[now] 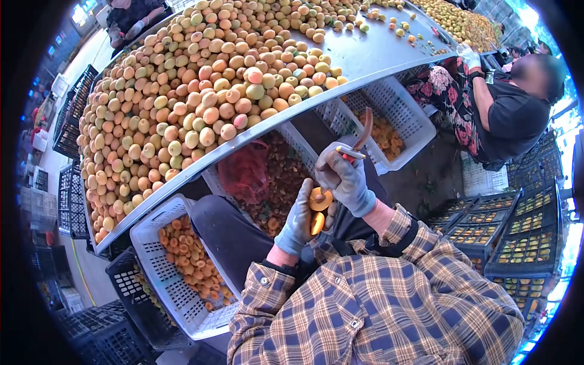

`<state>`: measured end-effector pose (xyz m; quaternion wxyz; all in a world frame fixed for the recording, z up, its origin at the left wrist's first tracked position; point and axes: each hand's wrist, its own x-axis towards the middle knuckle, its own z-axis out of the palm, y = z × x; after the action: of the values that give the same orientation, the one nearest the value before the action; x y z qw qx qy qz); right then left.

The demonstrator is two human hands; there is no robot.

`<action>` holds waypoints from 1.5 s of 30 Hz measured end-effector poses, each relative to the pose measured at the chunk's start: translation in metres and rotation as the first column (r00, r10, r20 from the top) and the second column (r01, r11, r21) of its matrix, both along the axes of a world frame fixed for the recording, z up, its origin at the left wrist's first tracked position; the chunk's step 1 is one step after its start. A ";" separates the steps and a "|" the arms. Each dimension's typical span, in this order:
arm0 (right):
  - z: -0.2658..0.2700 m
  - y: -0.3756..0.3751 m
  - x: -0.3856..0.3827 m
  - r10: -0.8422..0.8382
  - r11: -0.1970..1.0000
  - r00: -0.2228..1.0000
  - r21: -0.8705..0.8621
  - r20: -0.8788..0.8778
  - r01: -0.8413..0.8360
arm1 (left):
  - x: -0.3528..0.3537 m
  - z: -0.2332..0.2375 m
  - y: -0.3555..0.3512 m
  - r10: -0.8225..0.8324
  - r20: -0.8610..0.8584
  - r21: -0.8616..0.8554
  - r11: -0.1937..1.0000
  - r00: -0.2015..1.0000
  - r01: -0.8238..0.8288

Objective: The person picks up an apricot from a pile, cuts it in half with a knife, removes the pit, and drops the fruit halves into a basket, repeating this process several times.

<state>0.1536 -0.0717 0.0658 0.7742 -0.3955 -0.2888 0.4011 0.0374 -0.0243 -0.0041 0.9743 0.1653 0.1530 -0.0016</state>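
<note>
Watching remotely, I see the left hand [295,220] clamped on split fruit [317,223]; just right and farther, the right hand [349,184] grips a knife-like tool [351,152].

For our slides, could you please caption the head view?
Gloved left hand holds halved fruit, right hand a small tool, beside a table of piled fruit.

Metal table [389,47], pale floor [100,267], bright light [528,19] at far right
</note>
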 end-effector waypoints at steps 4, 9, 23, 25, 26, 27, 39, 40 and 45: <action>-0.001 0.003 -0.003 0.039 0.998 0.999 -0.039 0.006 -0.039 | -0.001 -0.002 0.002 0.000 -0.029 -0.063 0.998 1.000 -0.002; -0.010 0.006 -0.017 0.162 0.985 0.952 -0.014 -0.259 -0.171 | -0.008 0.000 -0.011 0.302 0.003 0.523 0.812 0.953 -0.259; -0.002 0.002 -0.009 -0.054 0.999 0.919 0.013 0.390 0.053 | 0.002 0.021 -0.002 0.187 -0.135 0.110 0.979 0.973 -0.173; -0.003 0.005 -0.009 -0.152 0.988 0.766 0.122 0.624 0.097 | 0.004 0.035 -0.007 0.415 -0.215 0.458 0.842 0.884 -0.284; -0.004 0.004 -0.011 -0.115 0.993 0.843 0.092 0.526 0.078 | 0.000 0.030 -0.002 0.316 -0.169 0.383 0.894 0.934 -0.233; -0.003 0.003 -0.011 -0.105 0.994 0.841 0.091 0.531 0.067 | -0.001 0.026 0.001 0.325 -0.164 0.381 0.892 0.931 -0.244; -0.009 0.002 -0.011 0.081 0.996 0.983 -0.052 0.162 -0.074 | 0.002 0.006 -0.001 0.220 -0.240 0.164 0.969 0.945 -0.184; -0.014 0.002 -0.006 0.092 0.995 0.975 -0.061 0.202 -0.081 | 0.000 0.001 0.001 0.169 -0.207 0.045 0.986 0.964 -0.163; -0.005 0.003 -0.013 -0.145 0.989 0.679 0.118 0.720 0.086 | 0.002 -0.012 0.000 0.293 0.043 0.075 0.952 0.955 -0.296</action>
<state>0.1404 -0.0689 0.0607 0.6344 -0.5101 -0.5608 0.1511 0.0391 -0.0248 -0.0156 0.9584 0.1799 0.1606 0.1525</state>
